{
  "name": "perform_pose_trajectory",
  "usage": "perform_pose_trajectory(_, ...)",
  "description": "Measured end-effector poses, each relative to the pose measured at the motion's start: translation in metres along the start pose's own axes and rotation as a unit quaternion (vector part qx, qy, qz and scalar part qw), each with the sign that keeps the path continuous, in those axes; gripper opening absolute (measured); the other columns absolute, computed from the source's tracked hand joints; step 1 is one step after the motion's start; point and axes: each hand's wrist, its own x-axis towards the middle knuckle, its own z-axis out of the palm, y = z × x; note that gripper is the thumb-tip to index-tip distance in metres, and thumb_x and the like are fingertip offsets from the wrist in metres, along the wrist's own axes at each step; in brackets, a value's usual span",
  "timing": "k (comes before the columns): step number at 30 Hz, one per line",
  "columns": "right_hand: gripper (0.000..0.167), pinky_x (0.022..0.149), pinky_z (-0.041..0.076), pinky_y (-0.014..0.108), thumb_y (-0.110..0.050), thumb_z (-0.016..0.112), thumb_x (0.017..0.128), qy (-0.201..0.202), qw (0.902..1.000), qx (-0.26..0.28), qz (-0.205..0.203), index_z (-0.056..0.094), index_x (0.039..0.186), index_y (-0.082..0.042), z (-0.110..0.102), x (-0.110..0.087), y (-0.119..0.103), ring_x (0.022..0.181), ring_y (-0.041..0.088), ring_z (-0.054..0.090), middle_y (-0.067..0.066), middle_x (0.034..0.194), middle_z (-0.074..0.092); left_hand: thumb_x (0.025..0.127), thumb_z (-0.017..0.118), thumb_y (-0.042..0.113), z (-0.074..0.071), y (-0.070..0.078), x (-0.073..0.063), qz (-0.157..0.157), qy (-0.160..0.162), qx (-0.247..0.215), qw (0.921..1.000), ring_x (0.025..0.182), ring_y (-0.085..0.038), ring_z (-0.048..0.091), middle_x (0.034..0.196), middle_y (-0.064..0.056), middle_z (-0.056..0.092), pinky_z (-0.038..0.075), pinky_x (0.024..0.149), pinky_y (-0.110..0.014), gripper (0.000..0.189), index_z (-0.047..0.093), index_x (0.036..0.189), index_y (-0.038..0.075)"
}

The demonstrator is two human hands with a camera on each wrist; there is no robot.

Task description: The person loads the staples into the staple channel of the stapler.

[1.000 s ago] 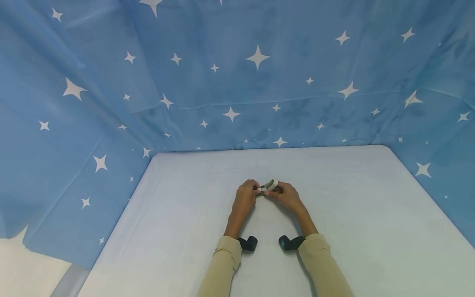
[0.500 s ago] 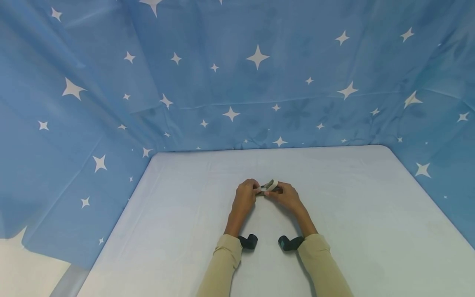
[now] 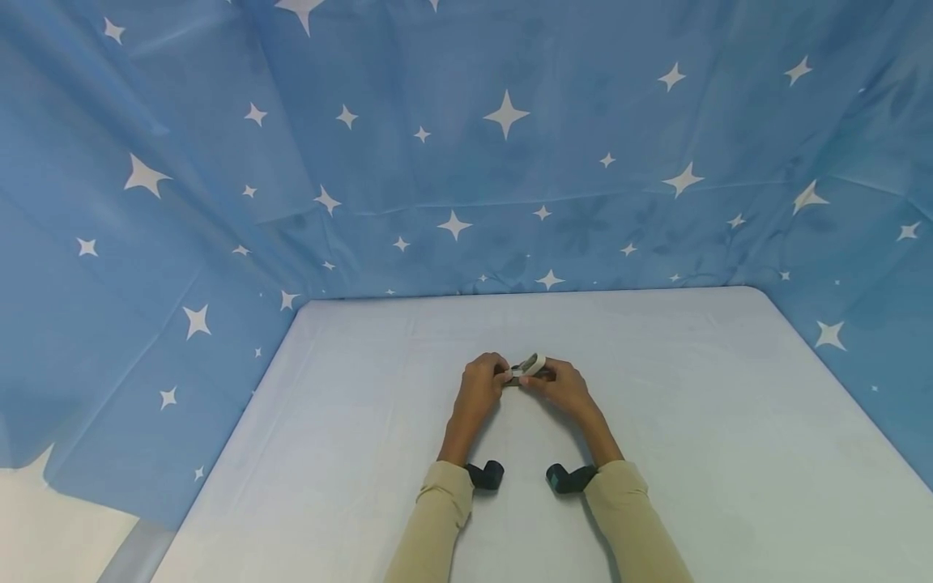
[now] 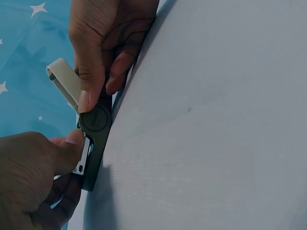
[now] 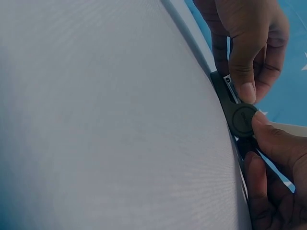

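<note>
A small stapler (image 4: 99, 139), dark green with a round pivot cap, is held between both hands over the far half of the table. Its cream top arm (image 3: 535, 364) is swung up, leaving the metal staple channel (image 4: 82, 157) exposed. My left hand (image 3: 481, 384) pinches the channel, thumb on its near side, as the left wrist view shows. At the pivot end, my right hand (image 3: 567, 385) grips the stapler, with the thumb pressed by the round cap in the right wrist view. Right fingers behind the stapler are partly hidden. Whether staples lie in the channel I cannot tell.
A white-covered table (image 3: 350, 421) lies under both arms. Behind and beside it hangs a blue curtain (image 3: 408, 170) with white stars. Dark wrist cameras (image 3: 487, 475) sit at the beige sleeves (image 3: 632, 518).
Both hands stay in place with the stapler between them. Only the left fingers shift very slightly at the metal channel.
</note>
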Motion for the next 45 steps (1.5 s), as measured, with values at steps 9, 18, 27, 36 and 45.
perform_pose_trajectory(9, 0.034, 0.058, 0.05, 0.028, -0.027, 0.074, 0.088, -0.002, 0.9999, -0.016, 0.003, 0.069, 0.112, -0.004, 0.0, 0.0, -0.001, 0.071, 0.017, 0.064, 0.017, 0.095, 0.073, 0.091, 0.07, 0.015, 0.0, -0.008, -0.002, 0.017, 0.003, -0.038, 0.9991, 0.094, -0.015, 0.067, 0.099, -0.004, 0.069, 0.054, 0.084, -0.029, 0.01, 0.069, 0.098, 0.008)
perform_pose_trajectory(18, 0.034, 0.058, 0.05, 0.027, -0.027, 0.074, 0.087, -0.003, 0.9998, -0.017, 0.006, 0.069, 0.111, -0.005, 0.002, -0.001, -0.001, 0.07, 0.017, 0.064, 0.017, 0.095, 0.073, 0.089, 0.072, 0.017, 0.004, -0.007, -0.001, -0.004, 0.033, -0.066, 0.9972, 0.094, -0.018, 0.066, 0.094, -0.005, 0.069, 0.054, 0.085, -0.031, 0.008, 0.071, 0.091, 0.01)
perform_pose_trajectory(27, 0.033, 0.058, 0.05, 0.027, -0.027, 0.074, 0.087, 0.001, 0.9998, -0.017, 0.01, 0.069, 0.111, -0.005, 0.0, -0.002, -0.004, 0.074, 0.018, 0.065, 0.018, 0.099, 0.072, 0.086, 0.073, 0.012, 0.004, -0.005, 0.004, -0.07, 0.013, -0.112, 0.9911, 0.093, -0.02, 0.065, 0.095, -0.007, 0.067, 0.053, 0.083, -0.032, 0.005, 0.072, 0.089, 0.009)
perform_pose_trajectory(36, 0.031, 0.058, 0.05, 0.027, -0.026, 0.074, 0.087, 0.0, 0.9999, -0.011, 0.004, 0.069, 0.11, -0.005, 0.001, -0.003, -0.001, 0.072, 0.017, 0.064, 0.017, 0.097, 0.072, 0.088, 0.072, 0.014, 0.0, -0.005, 0.007, -0.112, -0.018, -0.151, 0.9819, 0.095, -0.02, 0.064, 0.1, -0.008, 0.067, 0.053, 0.085, -0.035, 0.007, 0.071, 0.093, 0.01)
perform_pose_trajectory(45, 0.031, 0.059, 0.05, 0.028, -0.027, 0.074, 0.087, 0.006, 0.9999, -0.008, -0.002, 0.07, 0.109, -0.006, 0.001, -0.002, -0.001, 0.071, 0.017, 0.063, 0.016, 0.097, 0.072, 0.088, 0.07, 0.01, -0.003, -0.008, 0.008, -0.114, -0.021, -0.179, 0.9771, 0.097, -0.022, 0.066, 0.101, -0.009, 0.071, 0.053, 0.088, -0.038, 0.008, 0.071, 0.096, 0.009)
